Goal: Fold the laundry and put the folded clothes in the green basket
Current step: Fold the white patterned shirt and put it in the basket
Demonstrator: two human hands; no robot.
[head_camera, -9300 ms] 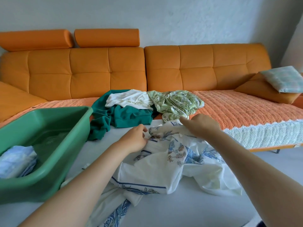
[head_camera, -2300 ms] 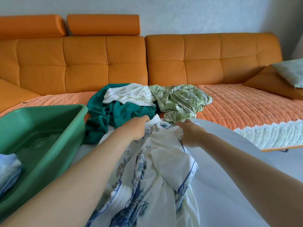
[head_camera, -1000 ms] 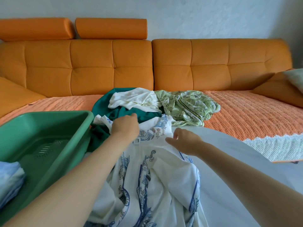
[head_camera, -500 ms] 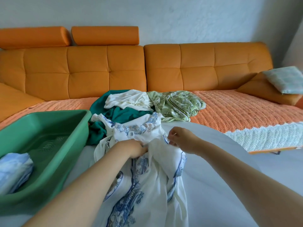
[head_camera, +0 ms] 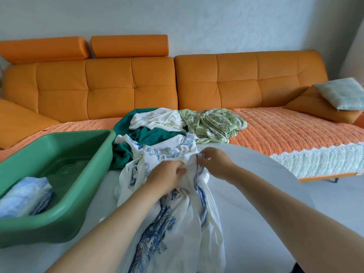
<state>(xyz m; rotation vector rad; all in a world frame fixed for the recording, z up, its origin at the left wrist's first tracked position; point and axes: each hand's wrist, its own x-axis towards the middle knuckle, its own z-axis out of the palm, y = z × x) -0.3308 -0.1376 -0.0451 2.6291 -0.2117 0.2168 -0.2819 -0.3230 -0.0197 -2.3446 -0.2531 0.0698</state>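
2 hands bunching the printed garment point(head_camera: 177, 223)
Left hand point(head_camera: 167, 177) and right hand point(head_camera: 216, 163) grip its collar end on the table point(head_camera: 256, 194); it trails toward the person, green basket point(head_camera: 59, 233) leftward (nearer the left hand).

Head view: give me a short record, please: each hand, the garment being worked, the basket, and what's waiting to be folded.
left hand: grips bunched fabric of the printed garment near its far end
right hand: pinches the same garment's edge, close beside the left hand
printed garment: white with blue pattern, unfolded, lying lengthwise on the white table
green basket: on the left, holds one folded blue-and-white piece
waiting pile: teal garment, white garment and green leafy garment, heaped on the sofa seat
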